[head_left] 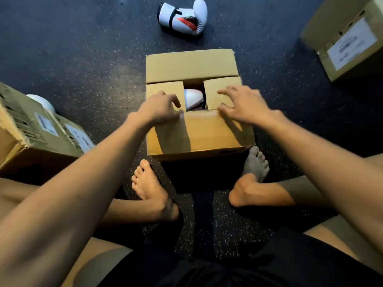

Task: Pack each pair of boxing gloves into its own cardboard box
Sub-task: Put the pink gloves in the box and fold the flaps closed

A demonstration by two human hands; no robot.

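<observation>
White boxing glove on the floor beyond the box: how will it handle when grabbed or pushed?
Probably squashy: the white padded boxing glove looks thickly stuffed, so a grip may sink in. Likely light for its bulk, being mostly padding. Lying flat on the dark speckled floor, it seems likelier to slide than roll.

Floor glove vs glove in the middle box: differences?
The floor glove lies loose on the floor beyond the cardboard box; the boxed glove sits inside it. The floor glove shows whole, with red and black marks; the boxed glove only a white patch between flaps. Both are white.
</observation>
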